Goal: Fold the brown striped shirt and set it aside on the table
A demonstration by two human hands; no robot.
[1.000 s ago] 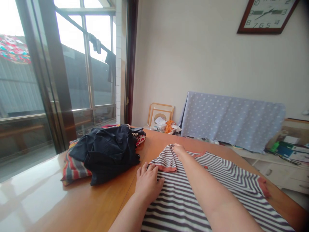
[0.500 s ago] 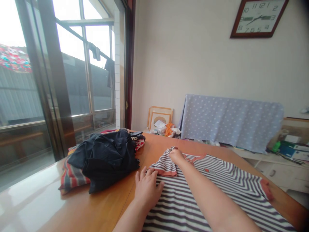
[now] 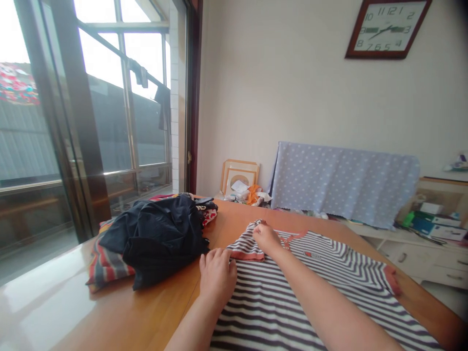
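White drawers [image 3: 452, 271] stand closed beyond the striped shirt [image 3: 270, 302] under the right hand [image 3: 266, 238].

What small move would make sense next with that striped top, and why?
Probably smoothing the sleeve by the right hand: it looks bunched near the shoulder, whereas the opposite sleeve lies spread out. The left hand, close to the coral cuff, could steady the striped top meanwhile.

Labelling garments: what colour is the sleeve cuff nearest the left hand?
The sleeve cuff is coral red, best seen in the head view.
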